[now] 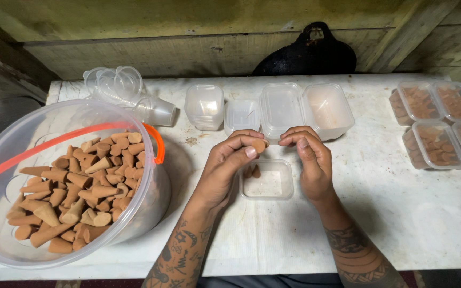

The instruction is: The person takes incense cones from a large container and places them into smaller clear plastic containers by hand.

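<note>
I see my left hand (229,160) pinching a small brown clay-coloured cone (259,145) just above the shallow square clear plastic tray (283,186), which holds only a couple of cones. My right hand (311,157) hovers beside it, fingers curled together, apparently holding nothing. Right of the tray, four lidded filled boxes (434,125) sit finished; left, the big clear bucket (6,144) remains well stocked, so much is left.

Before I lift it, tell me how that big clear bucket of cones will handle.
The bucket looks thin-walled, so it may flex. It lies tilted and heaped with brown cones, so it is probably heavy and apt to spill. Its orange handle seems the safer grip.
</note>
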